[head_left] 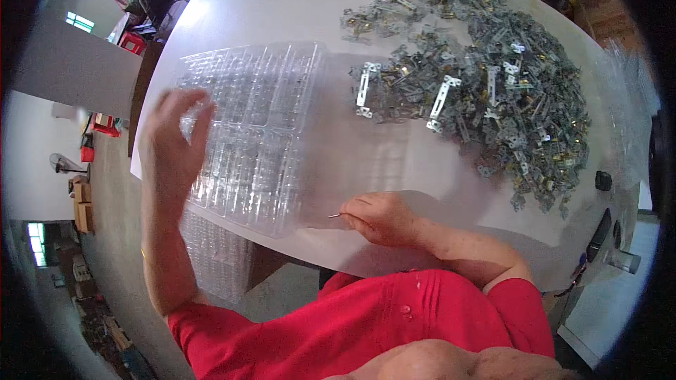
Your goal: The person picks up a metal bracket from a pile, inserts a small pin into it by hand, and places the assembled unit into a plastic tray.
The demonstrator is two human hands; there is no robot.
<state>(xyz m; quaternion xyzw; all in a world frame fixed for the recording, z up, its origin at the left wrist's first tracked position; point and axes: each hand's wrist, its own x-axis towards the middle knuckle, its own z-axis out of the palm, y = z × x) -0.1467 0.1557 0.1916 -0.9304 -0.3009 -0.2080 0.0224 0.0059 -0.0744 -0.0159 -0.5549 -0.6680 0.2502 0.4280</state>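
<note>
White table (282, 7), frame centre. Metal brackets (507, 91), heaped upper right. Clear tray (260, 134), centre left; my left hand (172, 148) open, resting on its edge. My right hand (380, 217), lower centre, pinching a pin (334, 216). Grey floor, left.
</note>
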